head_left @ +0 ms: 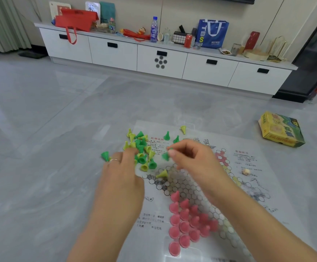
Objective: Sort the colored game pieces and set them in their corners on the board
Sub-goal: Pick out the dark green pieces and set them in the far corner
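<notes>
Game box right of board, well apart

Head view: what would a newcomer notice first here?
First, the mixed pile of green and yellow pieces at the board's far left edge, where the left hand reaches in. The right hand pinches one green piece above the board. The pink pieces stand grouped in the near corner.

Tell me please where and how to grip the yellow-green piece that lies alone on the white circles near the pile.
Pinch the yellow-green piece across its narrow cone body, coming from above. It lies tipped on its side with open board around it, so fingers fit both sides.
</notes>
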A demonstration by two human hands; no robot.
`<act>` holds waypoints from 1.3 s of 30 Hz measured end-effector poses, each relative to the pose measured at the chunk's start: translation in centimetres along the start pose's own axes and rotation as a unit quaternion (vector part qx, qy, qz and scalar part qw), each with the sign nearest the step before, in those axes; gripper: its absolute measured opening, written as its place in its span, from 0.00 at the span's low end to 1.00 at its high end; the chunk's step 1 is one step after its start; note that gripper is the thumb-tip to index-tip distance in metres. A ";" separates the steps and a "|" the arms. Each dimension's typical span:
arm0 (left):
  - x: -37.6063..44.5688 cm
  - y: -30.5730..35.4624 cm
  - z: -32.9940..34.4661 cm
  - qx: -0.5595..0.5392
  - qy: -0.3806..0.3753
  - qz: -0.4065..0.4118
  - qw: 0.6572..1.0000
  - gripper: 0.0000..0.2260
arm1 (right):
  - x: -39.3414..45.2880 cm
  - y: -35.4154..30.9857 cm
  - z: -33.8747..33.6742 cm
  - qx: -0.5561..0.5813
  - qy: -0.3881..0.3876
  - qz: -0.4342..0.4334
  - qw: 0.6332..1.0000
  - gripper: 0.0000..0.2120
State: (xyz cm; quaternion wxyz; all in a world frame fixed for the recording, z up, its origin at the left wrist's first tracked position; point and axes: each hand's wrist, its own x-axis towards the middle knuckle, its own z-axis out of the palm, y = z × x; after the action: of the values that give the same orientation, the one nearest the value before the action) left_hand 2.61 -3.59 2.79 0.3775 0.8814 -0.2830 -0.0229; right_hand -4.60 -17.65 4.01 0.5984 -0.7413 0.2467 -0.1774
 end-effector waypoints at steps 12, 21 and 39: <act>1.2 -3.6 0.2 0.120 -0.038 -0.054 0.991 0.19 | 2.8 4.9 -4.5 -0.083 0.169 -0.031 0.982 0.07; 1.5 -3.9 -0.2 0.078 -0.023 -0.079 0.994 0.07 | 4.5 5.4 -5.0 -0.221 0.150 -0.069 0.961 0.02; 1.1 -1.1 -2.4 -0.017 0.091 -0.042 0.995 0.08 | 5.7 6.1 -4.2 -0.332 0.144 -0.117 0.925 0.03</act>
State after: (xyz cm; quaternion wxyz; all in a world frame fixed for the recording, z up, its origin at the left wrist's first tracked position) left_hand 4.63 -2.00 3.94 0.4157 0.8843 -0.2094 0.0365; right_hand -3.24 -25.24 -1.23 0.2505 -0.8878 0.2863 -0.2591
